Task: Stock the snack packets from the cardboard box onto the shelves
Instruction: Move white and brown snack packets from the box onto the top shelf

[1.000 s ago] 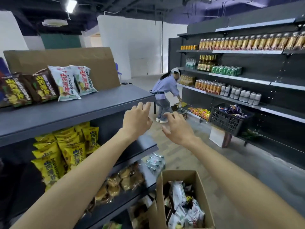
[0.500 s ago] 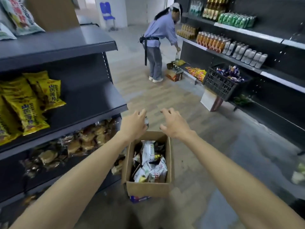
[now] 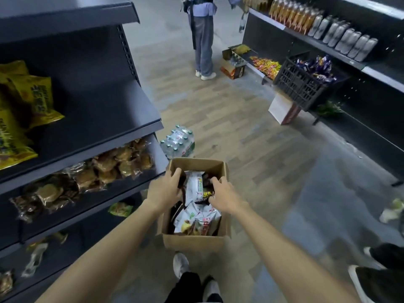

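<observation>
Hands reach into the open brown cardboard box [image 3: 194,239] on the floor. Left hand [image 3: 164,190], at the box's left wall, has its grip curled round a dark snack packet [image 3: 181,182]; right hand [image 3: 225,196] pinches a black-and-yellow packet [image 3: 204,196]. White snack packets [image 3: 193,217] fill the box. Dark grey metal shelves [image 3: 122,114] stand just left of the box.
</observation>
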Tool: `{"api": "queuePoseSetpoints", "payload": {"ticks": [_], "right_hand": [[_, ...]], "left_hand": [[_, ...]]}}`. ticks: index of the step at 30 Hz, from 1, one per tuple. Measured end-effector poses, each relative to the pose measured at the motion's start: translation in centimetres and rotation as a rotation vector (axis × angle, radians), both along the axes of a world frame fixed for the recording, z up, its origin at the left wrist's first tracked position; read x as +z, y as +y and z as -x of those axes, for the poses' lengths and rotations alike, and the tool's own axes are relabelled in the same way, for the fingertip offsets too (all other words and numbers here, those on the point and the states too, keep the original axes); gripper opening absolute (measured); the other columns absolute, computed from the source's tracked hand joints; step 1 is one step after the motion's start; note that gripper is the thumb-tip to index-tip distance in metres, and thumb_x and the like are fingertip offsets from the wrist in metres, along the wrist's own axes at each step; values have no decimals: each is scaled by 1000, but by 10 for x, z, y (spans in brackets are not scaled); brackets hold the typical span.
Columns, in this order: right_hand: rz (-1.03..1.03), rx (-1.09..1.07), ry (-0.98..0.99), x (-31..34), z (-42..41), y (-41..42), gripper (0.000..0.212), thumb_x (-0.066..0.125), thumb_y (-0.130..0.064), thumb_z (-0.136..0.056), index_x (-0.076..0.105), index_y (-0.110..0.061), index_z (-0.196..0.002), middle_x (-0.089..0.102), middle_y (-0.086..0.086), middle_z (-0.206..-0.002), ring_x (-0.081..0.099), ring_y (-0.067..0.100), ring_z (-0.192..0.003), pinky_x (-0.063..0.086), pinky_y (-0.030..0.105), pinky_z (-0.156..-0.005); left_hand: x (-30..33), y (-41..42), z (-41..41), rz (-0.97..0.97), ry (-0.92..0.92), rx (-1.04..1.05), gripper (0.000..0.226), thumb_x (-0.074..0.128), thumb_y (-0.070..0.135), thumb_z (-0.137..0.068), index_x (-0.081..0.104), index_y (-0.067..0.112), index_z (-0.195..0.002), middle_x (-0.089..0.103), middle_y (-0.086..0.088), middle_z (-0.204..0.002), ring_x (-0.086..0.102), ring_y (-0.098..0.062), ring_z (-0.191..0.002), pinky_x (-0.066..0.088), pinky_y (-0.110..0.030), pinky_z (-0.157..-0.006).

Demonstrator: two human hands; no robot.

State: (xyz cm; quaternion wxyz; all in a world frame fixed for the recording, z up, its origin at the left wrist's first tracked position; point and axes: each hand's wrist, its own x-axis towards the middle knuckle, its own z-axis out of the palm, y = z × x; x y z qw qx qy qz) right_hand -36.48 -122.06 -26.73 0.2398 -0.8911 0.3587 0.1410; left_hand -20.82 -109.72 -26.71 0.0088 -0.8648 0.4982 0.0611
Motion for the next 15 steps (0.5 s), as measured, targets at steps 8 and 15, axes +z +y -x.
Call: {"api": "queuePoseSetpoints", "payload": {"ticks": [8, 15], "right_hand": [[-15, -56, 97, -26, -32, -5, 53, 54, -27, -95, 33, -15, -141, 38, 12, -134, 44, 34, -122, 41, 41, -93], [-216, -111, 245, -70, -28, 9, 57, 60, -30, -91, 37, -15, -140, 40, 14, -139, 49, 35, -121, 46, 39, -94]], "left_hand": [[-62, -28, -11, -127, 145, -43, 57, 52, 33, -90, 28, 20, -140, 54, -6, -113, 62, -29, -91, 39, -34, -59], [-98, -23, -5, -234, 283, -16, 58, 57, 30, -91, 29, 20, -140, 51, -9, -123, 60, -31, -96, 45, -37, -65]]}}
